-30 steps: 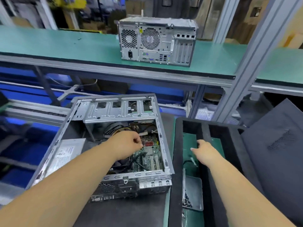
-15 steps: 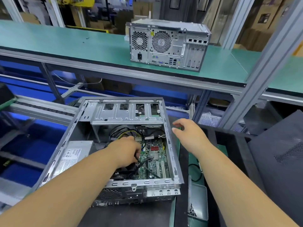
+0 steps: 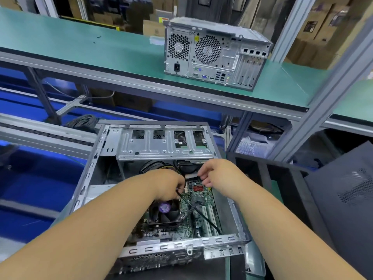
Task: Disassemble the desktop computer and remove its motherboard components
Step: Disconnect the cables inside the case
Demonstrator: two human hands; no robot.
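Black cable (image 3: 198, 214) is pinched by the left hand (image 3: 168, 184) above the motherboard (image 3: 198, 201) inside the open case (image 3: 161, 147); the right hand (image 3: 217, 174) pinches a pale connector (image 3: 191, 175). A hard pull could break the socket.

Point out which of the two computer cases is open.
The near case, lying with its side off and motherboard exposed, both hands inside. The other case stands closed on the green shelf.

open grey computer case (image 3: 141, 146), green motherboard (image 3: 198, 217) flat inside
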